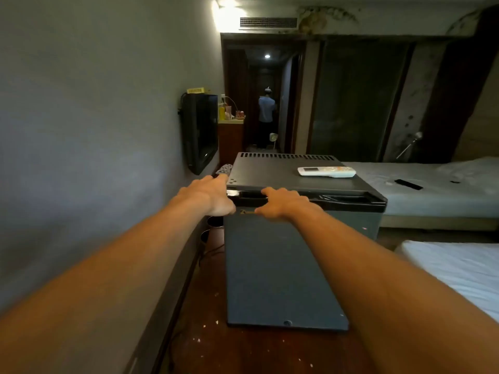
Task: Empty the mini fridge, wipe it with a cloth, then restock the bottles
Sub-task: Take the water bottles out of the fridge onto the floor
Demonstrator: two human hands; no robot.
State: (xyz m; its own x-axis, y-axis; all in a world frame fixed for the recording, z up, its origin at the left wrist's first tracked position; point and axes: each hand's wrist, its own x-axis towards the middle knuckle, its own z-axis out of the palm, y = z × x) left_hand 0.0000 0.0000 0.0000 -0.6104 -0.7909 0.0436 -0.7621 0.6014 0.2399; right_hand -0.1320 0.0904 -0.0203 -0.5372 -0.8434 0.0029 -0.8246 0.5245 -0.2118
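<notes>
A person reaches with both bare arms toward a dark mini fridge (283,265) standing on a wooden floor (205,319) beside a grey wall, its door shut. The left hand (208,195) rests flat on the top corner of the cabinet at about 10 o'clock from the door's centre, fingers (216,180) extended and gripping nothing. The right hand (283,202) sits at 12 o'clock on the door, its fingers (270,190) curled over the door's upper lip into the recessed handle slot (337,198), so the fridge's pull edge lies directly under those fingertips, touching them.

The step in hand appears to be opening the door, the first move toward emptying the fridge. Done well, it likely calls for the left palm to press down and steady the cabinet while the right hand pulls evenly from the handle slot, so the light unit does not slide or tip on the floor. A white remote control (326,171) lies loose on the fridge top at about 1 o'clock, well apart from both hands; a jerk could shake it off. No bottles or cloth can be seen. Two white-sheeted beds (432,184) stand at 3 o'clock, and a wall-mounted television (201,130) hangs at 11 o'clock.
</notes>
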